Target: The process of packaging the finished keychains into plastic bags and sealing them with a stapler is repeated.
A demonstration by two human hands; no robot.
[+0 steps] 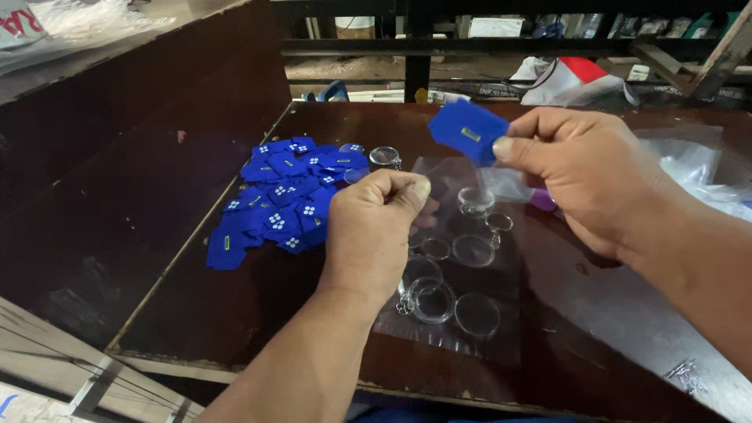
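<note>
1. Hands meet above a dark wooden table (pixel 235 313): the right hand (pixel 583 168) pinches a small blue card (pixel 468 131) between thumb and forefinger, fingers closed tight on its lower right corner.
2. The left hand (pixel 374 227) is curled almost into a fist, thumb pressed to forefinger; something small may sit in that pinch, but I cannot tell what.
3. The blue card is held in the air, up and to the right of the left hand, well above a clear plastic sheet (pixel 446 313) strewn with round clear keychain shells (pixel 429 299).
4. Its long axis runs from upper left down to lower right, tilted, with the free end pointing up-left and a small yellow mark on the face turned to the camera.
5. Risk, as I judge it: a corner-only grip could let the card twist or slip, dropping it among the shells.
6. A pile of blue cards (pixel 286 200) lies left of the sheet; a careless forearm could scatter it.
</note>
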